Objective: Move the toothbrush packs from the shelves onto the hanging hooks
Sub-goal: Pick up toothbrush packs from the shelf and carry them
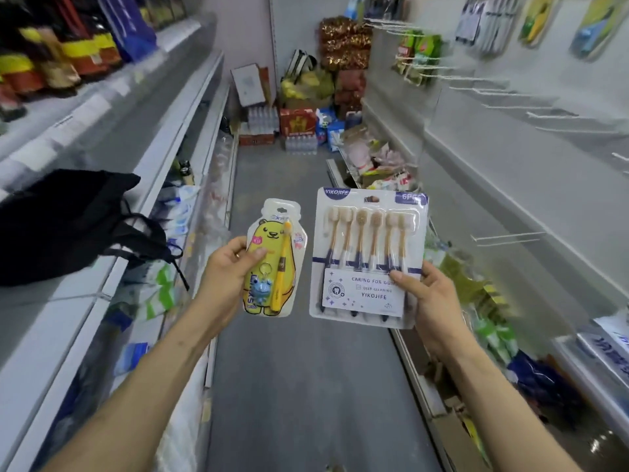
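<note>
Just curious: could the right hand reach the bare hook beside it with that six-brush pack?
Probably yes: the right hand holds the six-brush pack near the bare hook, with nothing between them.

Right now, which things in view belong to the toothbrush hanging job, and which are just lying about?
Job: yellow bear toothbrush pack, held in the left hand; six-brush pack, held in the right hand; bare hanging hooks on the right.
Lying about: black bag on the left shelf; bottled-water cases and red box at the aisle's end; dark bottles, top left.
</note>
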